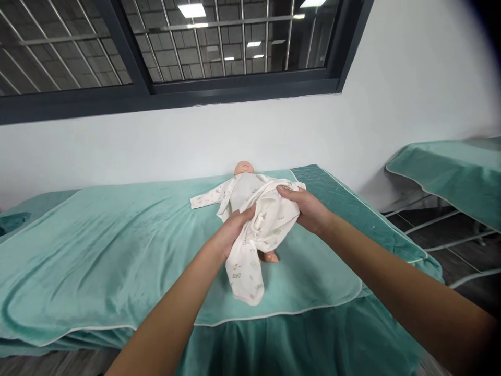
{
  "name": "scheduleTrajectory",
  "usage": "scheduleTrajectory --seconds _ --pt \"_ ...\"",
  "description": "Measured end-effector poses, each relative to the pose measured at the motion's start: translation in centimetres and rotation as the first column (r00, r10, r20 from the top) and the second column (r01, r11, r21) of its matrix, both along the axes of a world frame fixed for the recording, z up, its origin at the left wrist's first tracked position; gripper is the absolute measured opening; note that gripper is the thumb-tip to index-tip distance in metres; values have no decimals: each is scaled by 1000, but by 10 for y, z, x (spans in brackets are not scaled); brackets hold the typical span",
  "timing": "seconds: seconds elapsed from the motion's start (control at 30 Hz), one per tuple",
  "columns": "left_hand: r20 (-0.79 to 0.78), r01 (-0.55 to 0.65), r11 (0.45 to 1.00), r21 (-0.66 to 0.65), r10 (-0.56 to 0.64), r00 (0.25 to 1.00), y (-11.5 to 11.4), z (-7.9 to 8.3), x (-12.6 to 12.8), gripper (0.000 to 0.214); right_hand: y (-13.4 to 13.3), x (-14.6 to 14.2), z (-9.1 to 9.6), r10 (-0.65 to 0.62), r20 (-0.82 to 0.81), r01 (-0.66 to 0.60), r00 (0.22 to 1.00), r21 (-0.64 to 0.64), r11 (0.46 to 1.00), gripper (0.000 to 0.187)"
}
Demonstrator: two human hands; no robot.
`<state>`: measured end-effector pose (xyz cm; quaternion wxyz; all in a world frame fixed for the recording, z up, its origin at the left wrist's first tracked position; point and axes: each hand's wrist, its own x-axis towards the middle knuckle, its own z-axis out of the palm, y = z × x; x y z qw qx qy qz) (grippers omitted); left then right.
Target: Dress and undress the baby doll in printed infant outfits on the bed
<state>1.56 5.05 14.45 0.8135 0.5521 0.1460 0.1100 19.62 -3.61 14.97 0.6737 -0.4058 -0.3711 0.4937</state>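
A baby doll (244, 167) lies on its back on the green-covered bed, its head toward the wall. Over its upper body is a white printed garment, one sleeve (209, 198) stretched out to the left. Both hands hold bunched white baby clothes (270, 214) above the doll's lower body. My left hand (237, 227) is closed on the near left side of the cloth, and my right hand (307, 206) grips its right side with the thumb on top. A footed leg of the clothes hangs down toward me. One doll foot (271, 257) shows beneath; the legs are otherwise hidden.
The bed (117, 250) has a light green cover with white piping over a darker green one. Behind it rises a white wall (176, 146) with a dark-framed barred window (242, 89). Another green-covered bed (450, 162) with metal legs stands at right.
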Motion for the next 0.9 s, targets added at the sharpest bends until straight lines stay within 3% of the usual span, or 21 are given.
scheduleTrajectory --seconds 0.1,0.2,0.27,0.33,0.4,0.47,0.57,0.63,0.73,0.9 --pt "-51 60 998 -32 -62 997 4 -10 0 63 -6 11 -16 -37 2 37 999 -56 998 44" --pt "-141 14 1000 0 -14 990 11 -21 2 61 -20 14 -40 23 19 -20 1000 -146 989 47" --pt "-215 -25 997 74 40 976 15 -29 5 56 -29 13 -59 97 40 -86 995 -214 973 50" --pt "-272 -16 968 251 87 958 17 -36 9 46 -37 8 -76 147 98 -115 984 -278 954 52" --pt "-319 54 873 485 119 940 17 -42 12 34 -44 3 -90 164 190 -95 968 -328 940 49" --pt "-368 164 733 661 125 921 15 -44 15 27 -50 -4 -99 173 279 -70 945 -345 936 43" --pt "-425 287 576 766 118 897 10 -44 19 23 -55 -13 -106 197 358 -76 913 -325 943 37" --pt "-444 320 542 777 111 889 8 -44 21 20 -56 -19 -108 211 371 -81 905 -335 939 36" --pt "-469 351 590 727 54 881 8 -44 22 19 -53 -24 -111 173 366 -46 915 -332 942 35" --pt "-463 288 830 477 -42 885 10 -47 15 33 -47 -23 -126 -3 342 67 940 -177 982 26"
